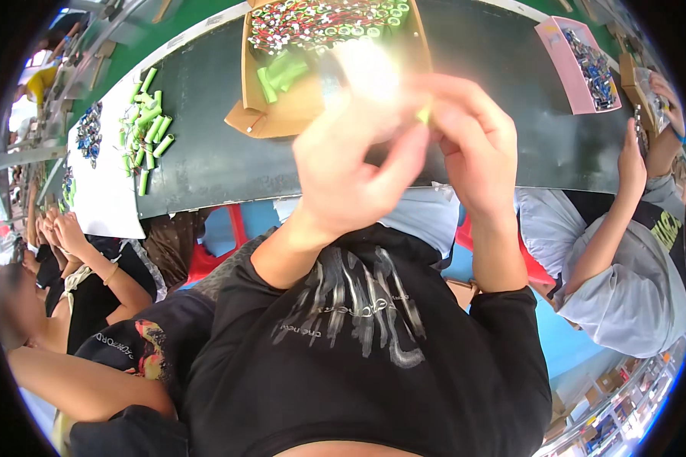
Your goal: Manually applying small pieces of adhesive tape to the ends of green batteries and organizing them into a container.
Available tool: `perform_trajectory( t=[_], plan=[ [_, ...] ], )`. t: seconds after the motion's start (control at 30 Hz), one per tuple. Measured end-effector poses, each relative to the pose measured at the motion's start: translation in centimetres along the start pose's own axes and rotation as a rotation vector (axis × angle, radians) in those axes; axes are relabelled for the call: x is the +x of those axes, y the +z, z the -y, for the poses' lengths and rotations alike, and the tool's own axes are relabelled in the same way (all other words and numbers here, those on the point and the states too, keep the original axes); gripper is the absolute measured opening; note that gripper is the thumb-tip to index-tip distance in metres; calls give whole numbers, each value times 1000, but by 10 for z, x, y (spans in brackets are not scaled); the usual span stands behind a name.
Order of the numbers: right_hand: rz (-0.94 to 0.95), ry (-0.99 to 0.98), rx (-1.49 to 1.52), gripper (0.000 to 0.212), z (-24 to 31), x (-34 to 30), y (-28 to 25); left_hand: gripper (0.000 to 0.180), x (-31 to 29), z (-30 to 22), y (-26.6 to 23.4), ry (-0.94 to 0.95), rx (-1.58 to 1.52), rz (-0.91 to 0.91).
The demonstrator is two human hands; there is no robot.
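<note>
Both of my hands are raised together above the near edge of the dark table. My left hand (351, 160) is curled, its thumb pointing toward the right fingertips; glare and blur cover its fingers and whatever they grip. My right hand (476, 145) is closed in a pinch. At its fingertips shows a small yellow-green piece (424, 114), mostly hidden by the fingers. Behind my hands stands an open cardboard box (335, 122). It holds many green rings with red wires (320, 27) and some green cylinders (283, 75).
Green cylinders (149, 126) lie scattered at the left, by a white sheet (110, 198) with small blue-silver parts (89, 133). A pink bin (560, 68) of similar parts stands far right. People sit close on both sides; a neighbour's hand (631, 164) reaches up at the right.
</note>
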State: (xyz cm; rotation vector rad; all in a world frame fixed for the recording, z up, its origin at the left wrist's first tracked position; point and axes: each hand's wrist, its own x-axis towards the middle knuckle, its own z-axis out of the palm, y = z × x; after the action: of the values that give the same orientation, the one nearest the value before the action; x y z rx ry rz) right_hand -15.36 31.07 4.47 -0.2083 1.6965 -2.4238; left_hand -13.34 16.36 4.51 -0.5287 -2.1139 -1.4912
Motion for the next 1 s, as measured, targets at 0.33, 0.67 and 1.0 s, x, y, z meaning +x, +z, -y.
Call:
perform_trajectory(
  t=[0.33,0.67,1.0],
  plan=[
    [496,-99,-545,16,-7,-22,-28,13,-9,-4,-11,-273,-202,170],
    [406,-319,-503,20,-12,-27,-40,17,-19,-12,-6,-650,-588,190],
    [97,-368,46,19,-17,-31,-46,69,-18,-14,0,-543,-924,199]
  ],
)
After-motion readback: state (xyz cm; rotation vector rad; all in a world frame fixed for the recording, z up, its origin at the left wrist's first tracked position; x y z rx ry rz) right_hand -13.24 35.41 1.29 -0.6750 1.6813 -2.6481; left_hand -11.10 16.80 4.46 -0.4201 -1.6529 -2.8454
